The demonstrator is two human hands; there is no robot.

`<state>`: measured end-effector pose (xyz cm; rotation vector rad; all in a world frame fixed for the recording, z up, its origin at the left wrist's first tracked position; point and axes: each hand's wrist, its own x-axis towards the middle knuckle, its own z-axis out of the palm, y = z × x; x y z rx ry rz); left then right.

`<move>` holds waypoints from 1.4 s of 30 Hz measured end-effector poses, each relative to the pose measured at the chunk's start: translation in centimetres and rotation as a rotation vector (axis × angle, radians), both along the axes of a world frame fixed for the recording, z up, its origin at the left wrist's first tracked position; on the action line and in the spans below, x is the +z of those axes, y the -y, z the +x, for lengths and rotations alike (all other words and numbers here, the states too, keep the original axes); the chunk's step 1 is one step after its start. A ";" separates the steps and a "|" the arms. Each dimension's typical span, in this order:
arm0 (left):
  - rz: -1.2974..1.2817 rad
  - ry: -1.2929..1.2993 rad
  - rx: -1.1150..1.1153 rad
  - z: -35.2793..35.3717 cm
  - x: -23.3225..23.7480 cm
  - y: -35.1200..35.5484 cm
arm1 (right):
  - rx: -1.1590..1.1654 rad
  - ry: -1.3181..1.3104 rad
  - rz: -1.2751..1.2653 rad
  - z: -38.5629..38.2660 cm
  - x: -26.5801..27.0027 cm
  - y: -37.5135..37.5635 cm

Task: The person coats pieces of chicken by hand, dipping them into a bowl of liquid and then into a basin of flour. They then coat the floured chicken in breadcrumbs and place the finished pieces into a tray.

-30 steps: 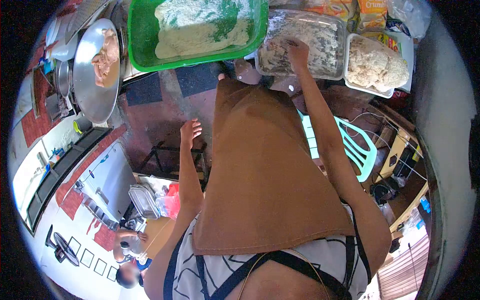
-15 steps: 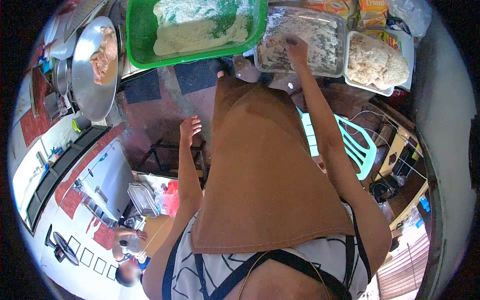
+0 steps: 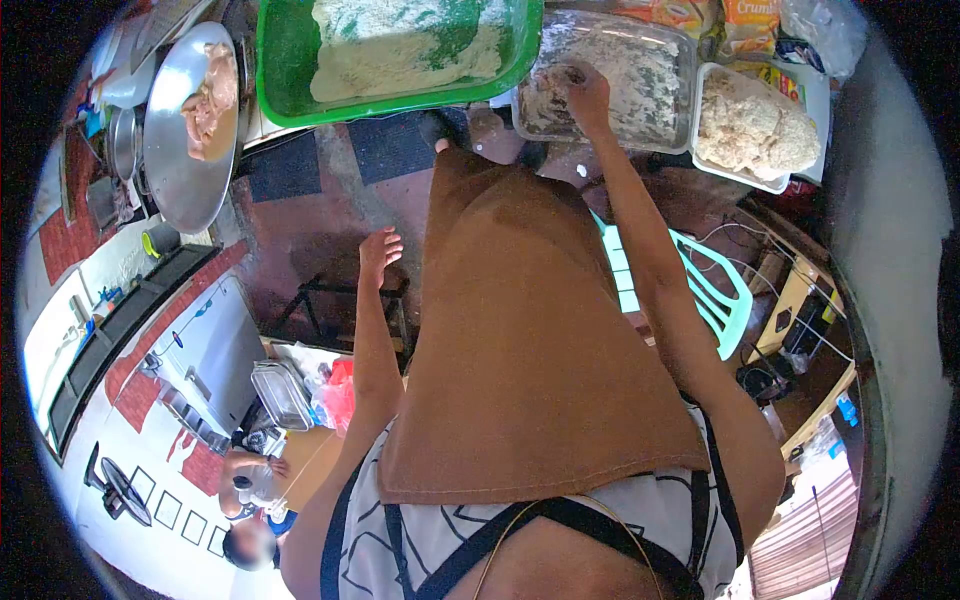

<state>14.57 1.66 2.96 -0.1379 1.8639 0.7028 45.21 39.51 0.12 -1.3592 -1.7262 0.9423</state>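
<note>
My right hand (image 3: 588,95) is over the clear plastic container (image 3: 640,145), at its left part. Its fingers are curled together, and whatever they may hold is hidden. Pale flour or crumbs (image 3: 650,85) coat the container's bottom in patches. My left hand (image 3: 380,255) hangs in the air left of my brown apron (image 3: 540,350), fingers apart and holding nothing. Left of the container stands a green basin (image 3: 400,116) with a layer of white flour (image 3: 400,65). To its right, a white tray (image 3: 735,181) holds a heap of coated pieces (image 3: 755,125).
A wide metal bowl (image 3: 165,150) with raw meat pieces (image 3: 208,105) stands at the far left. Crumb packets (image 3: 750,25) lie behind the white tray. A light-green plastic chair (image 3: 735,300) is at my right. Another person (image 3: 250,490) is at a table in the background.
My right hand has shifted slightly left and up within the container, its fingers still curled. The left hand stays nearly where it was. The view has tilted a little.
</note>
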 end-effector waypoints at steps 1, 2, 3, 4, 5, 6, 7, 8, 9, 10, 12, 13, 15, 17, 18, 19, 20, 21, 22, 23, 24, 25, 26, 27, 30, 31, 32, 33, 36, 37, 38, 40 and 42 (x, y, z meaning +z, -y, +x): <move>0.008 -0.002 -0.001 0.0 0.1 0.0 | 0.000 0.000 0.000 -0.1 0.1 0.0; 0.015 -0.004 -0.003 0.0 0.3 0.0 | -0.015 0.023 -0.005 -0.2 0.1 0.1; 0.015 -0.004 -0.004 -0.1 0.3 -0.1 | -0.030 0.047 -0.009 -0.2 0.3 0.0; -0.002 -0.006 -0.005 -0.2 0.4 -0.2 | -0.030 0.046 -0.010 -0.3 0.5 -0.1; -0.018 -0.009 -0.006 -0.2 0.5 -0.3 | -0.015 0.111 -0.024 -0.2 0.7 -0.2; -0.019 -0.010 -0.007 -0.4 0.3 -0.2 | 0.001 0.177 -0.037 -0.3 1.0 -0.4; -0.007 -0.005 -0.017 -0.5 0.2 0.0 | 0.000 0.176 -0.039 -0.2 1.3 -0.5; 0.005 0.000 -0.027 -0.6 0.1 0.2 | 0.076 0.205 -0.032 -0.1 1.7 -0.6; 0.004 0.000 -0.027 -0.6 0.1 0.3 | 0.152 0.234 -0.025 0.0 1.9 -0.6; 0.009 -0.002 -0.030 -0.6 0.1 0.3 | 0.152 0.233 -0.025 0.4 0.4 -0.7; 0.014 -0.005 -0.031 -0.6 0.4 0.3 | 0.376 0.301 0.092 0.6 -1.5 -0.6; 0.003 -0.013 -0.017 -0.5 0.6 0.2 | 0.378 0.303 0.092 0.7 -1.8 0.1; -0.007 -0.017 0.003 -0.1 0.7 0.1 | 0.471 0.604 0.072 1.0 -1.5 2.2; -0.010 -0.015 -0.013 -0.2 0.6 0.2 | 0.456 0.595 0.108 0.2 -0.3 3.8; -0.009 -0.014 -0.007 -0.2 0.4 0.4 | 0.435 0.580 0.140 -0.1 0.0 4.2; 0.017 0.002 -0.003 -0.3 0.2 0.5 | 0.439 0.579 0.145 -0.1 -1.6 4.2; 0.041 0.018 0.000 -0.5 0.0 0.7 | 0.427 0.598 0.317 -0.5 -3.8 4.5; 0.041 0.018 0.001 -0.6 0.0 0.6 | 0.412 0.615 0.489 -0.6 -6.2 4.6; 0.025 0.012 -0.005 -0.7 0.1 0.4 | 0.412 0.615 0.489 -0.7 -7.9 4.4; 0.010 0.006 -0.011 -0.7 0.1 0.3 | 0.477 0.641 0.429 -0.7 -9.5 4.0; 0.011 0.007 -0.010 -0.8 0.1 0.4 | 0.542 0.665 0.369 -0.7 -10.2 3.8; 0.044 0.004 -0.002 -0.9 0.0 0.5 | 0.542 0.667 0.370 -0.8 -8.5 3.8; 0.078 0.001 0.005 -1.0 -0.1 0.6 | 0.496 0.644 0.212 -0.8 -6.7 3.7; 0.082 0.000 0.003 -1.1 -0.2 0.5 | 0.447 0.619 0.056 -0.9 -4.9 3.6; 0.070 -0.005 -0.009 -1.2 -0.3 0.2 | 0.444 0.589 0.251 -0.8 -2.8 3.5; 0.061 -0.011 -0.012 -1.2 -0.2 0.0 | 0.442 0.589 0.251 -0.5 -4.2 3.3; 0.051 -0.018 -0.015 -1.3 -0.1 -0.1 | 0.360 0.371 0.052 -0.4 -5.7 3.1; 0.052 -0.019 -0.015 -1.5 -0.3 -0.1 | 0.276 0.151 -0.144 -0.3 -6.8 3.0; 0.067 -0.011 -0.020 -1.6 -0.7 0.1 | 0.255 0.413 0.202 0.3 -0.5 2.9; 0.045 -0.015 -0.008 -1.4 -0.2 -0.3 | 0.258 0.415 0.199 0.6 -0.5 2.5; 0.024 -0.019 0.002 -1.1 0.3 -0.6 | 0.269 0.449 0.210 1.2 -0.3 1.9; 0.023 -0.012 0.008 -1.0 0.2 -0.5 | 0.275 0.482 0.224 1.9 -0.9 0.8; 0.024 -0.007 0.013 -1.0 -0.4 -0.2 | 0.245 0.470 0.234 2.0 -1.6 -0.1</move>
